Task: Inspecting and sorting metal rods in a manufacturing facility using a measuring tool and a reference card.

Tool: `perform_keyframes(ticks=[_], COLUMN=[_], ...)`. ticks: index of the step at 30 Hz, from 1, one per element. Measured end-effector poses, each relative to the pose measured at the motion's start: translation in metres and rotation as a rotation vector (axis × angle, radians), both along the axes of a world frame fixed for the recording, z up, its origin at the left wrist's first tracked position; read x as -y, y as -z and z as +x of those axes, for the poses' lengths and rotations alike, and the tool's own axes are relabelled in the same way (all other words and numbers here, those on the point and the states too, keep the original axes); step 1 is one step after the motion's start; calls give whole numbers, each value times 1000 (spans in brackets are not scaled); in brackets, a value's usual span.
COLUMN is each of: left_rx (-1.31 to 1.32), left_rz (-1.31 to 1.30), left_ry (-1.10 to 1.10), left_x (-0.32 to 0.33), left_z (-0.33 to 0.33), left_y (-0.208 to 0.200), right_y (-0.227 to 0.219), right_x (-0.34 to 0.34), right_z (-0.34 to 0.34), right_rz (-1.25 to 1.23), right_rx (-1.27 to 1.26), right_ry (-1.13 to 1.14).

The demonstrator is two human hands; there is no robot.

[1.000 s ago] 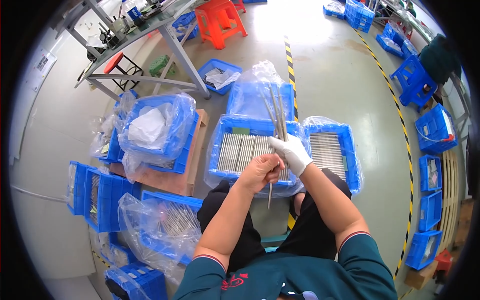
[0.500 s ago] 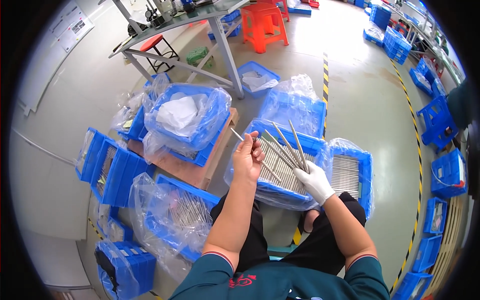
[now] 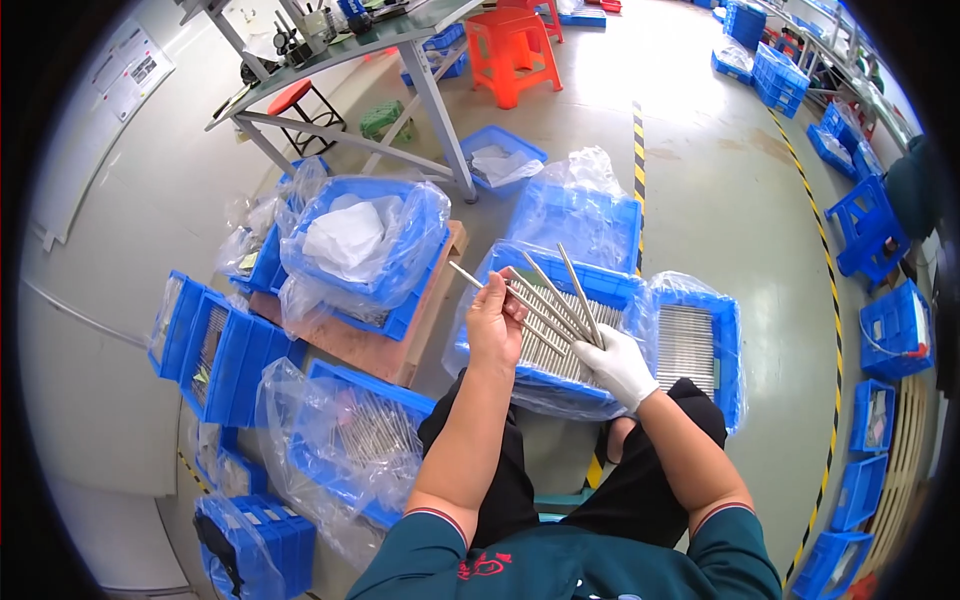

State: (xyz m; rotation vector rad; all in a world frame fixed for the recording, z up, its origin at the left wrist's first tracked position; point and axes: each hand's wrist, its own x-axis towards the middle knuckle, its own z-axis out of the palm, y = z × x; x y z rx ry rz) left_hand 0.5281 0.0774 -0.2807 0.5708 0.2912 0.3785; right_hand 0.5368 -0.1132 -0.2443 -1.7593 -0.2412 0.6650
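My bare left hand (image 3: 494,325) is closed around a thin metal rod (image 3: 467,275), whose upper end sticks out to the left and whose lower part slants toward my right hand. My right hand (image 3: 620,368), in a white glove, grips the lower ends of several metal rods (image 3: 574,284) that fan out upward. Both hands are above a blue crate (image 3: 632,287) lined with clear plastic. Rows of similar rods (image 3: 540,358) lie inside it, partly hidden by my hands.
Right of that crate stands another blue crate (image 3: 731,345) of rods. At left, a plastic-draped crate (image 3: 405,395) holds loose rods; stacked crates (image 3: 400,310) rest on a wooden pallet (image 3: 385,358). A workbench (image 3: 350,45) and red stool (image 3: 512,55) stand farther off.
My right hand with its rods has shifted slightly left, closer to my left hand. The left hand's rod now slants nearer the bundle. The whole view has shifted a little.
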Motion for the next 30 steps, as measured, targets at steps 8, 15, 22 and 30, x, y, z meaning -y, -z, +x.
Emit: perform_keyframes(ticks=[8,15,22,30], left_rx=[11,-13,-53,-290], left_rz=[-97,-148,-51,203], left_ry=[253,347,396,349], left_x=[18,30,51,72], left_z=[-1,0,-6,-8], left_y=[7,1,5,1], right_y=[5,5,15,30], right_x=[-6,-4,-10,-14], right_z=[-1,3,5,11], right_rz=[71,68,335,365], right_rx=[-7,-10,-116,-107], right_ry=[134,169,278,325])
